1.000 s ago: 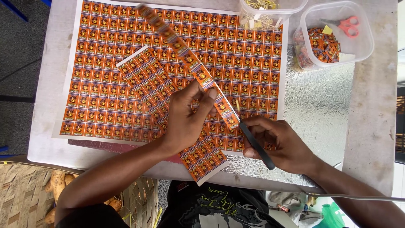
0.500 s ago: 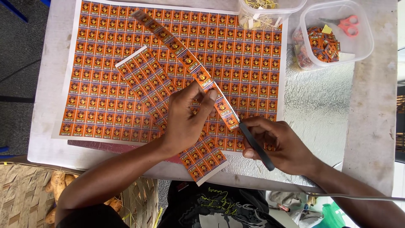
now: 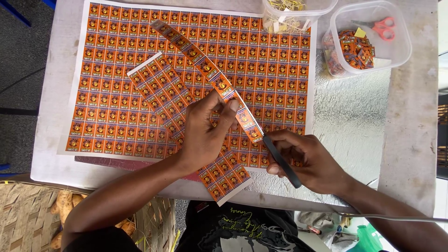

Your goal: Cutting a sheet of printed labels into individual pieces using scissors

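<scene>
Strip: a narrow strip of orange labels (image 3: 205, 63), one label wide, held up over the big sheet; it slants from near the sheet's top edge down to its lower right part, where both hands meet
Left hand: the left hand (image 3: 205, 130) lies over the lower middle of the big sheet; thumb and forefinger are pressed together on the strip near its lower end; the other fingers are curled beneath
Right hand: the right hand (image 3: 305, 161) sits at the big sheet's lower right corner; its fingers are closed round a dark cutting tool (image 3: 281, 161); the tool's tip touches the strip's lower end, just beside the left thumb
Big sheet: a large printed sheet (image 3: 112, 93) of small orange labels in rows, flat on the table, covering most of its left and middle
Loose piece: a cut block of labels (image 3: 161, 88), several rows wide, lies aslant on the big sheet; its lower end runs under the left hand and past the sheet's bottom edge
Silver mat: a shiny foil-like mat (image 3: 354, 112) shows to the right of the big sheet and partly under it
Near tub: a clear plastic tub (image 3: 289, 16) of pale and yellow paper trimmings stands on the big sheet's top right corner
Far tub: a second clear tub (image 3: 373, 37), right of the big sheet, holds cut single labels (image 3: 355, 49) and red-handled scissors (image 3: 385, 25)
Table: a pale table top (image 3: 415, 130) bears all of this
In the way: the left hand hides part of the loose piece and of the big sheet; the right hand covers the sheet's corner
</scene>
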